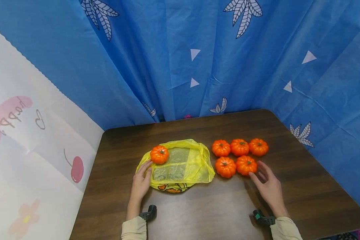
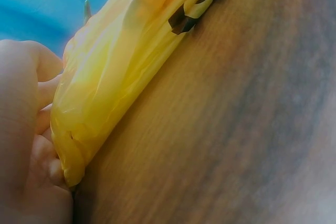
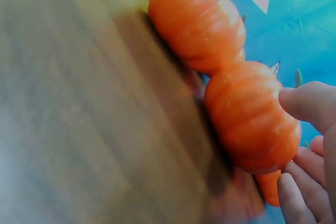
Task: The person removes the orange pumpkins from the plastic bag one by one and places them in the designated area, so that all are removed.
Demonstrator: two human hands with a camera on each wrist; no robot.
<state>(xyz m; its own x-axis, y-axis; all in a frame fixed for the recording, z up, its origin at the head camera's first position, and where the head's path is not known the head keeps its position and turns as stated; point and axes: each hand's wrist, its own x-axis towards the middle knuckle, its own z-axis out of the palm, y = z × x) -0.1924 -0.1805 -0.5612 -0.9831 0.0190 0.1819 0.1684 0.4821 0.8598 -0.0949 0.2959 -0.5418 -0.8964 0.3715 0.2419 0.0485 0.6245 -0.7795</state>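
My left hand (image 1: 142, 181) rests at the left edge of a thin yellow plastic bag (image 1: 198, 165), fingertips close below an orange pumpkin (image 1: 159, 154) lying on it. In the left wrist view, the fingers lie along the side of the bag (image 2: 100, 93). To the right of the bag, toy-like ribbed pumpkins with green stems stand in two rows. Beside the front right pumpkin (image 1: 246, 165) is my right hand (image 1: 270, 188), its thumb and fingers loosely spread at that pumpkin's right side. The right wrist view has the thumb right at its skin (image 3: 252, 119).
Three pumpkins form the back row, the middle one (image 1: 239, 147) close to its neighbours; another pumpkin (image 1: 225, 167) sits front left, near the bag. All stand on a dark wooden table (image 1: 222, 213). A blue curtain (image 1: 180, 66) hangs behind, a white printed sheet (image 1: 48, 133) at left.
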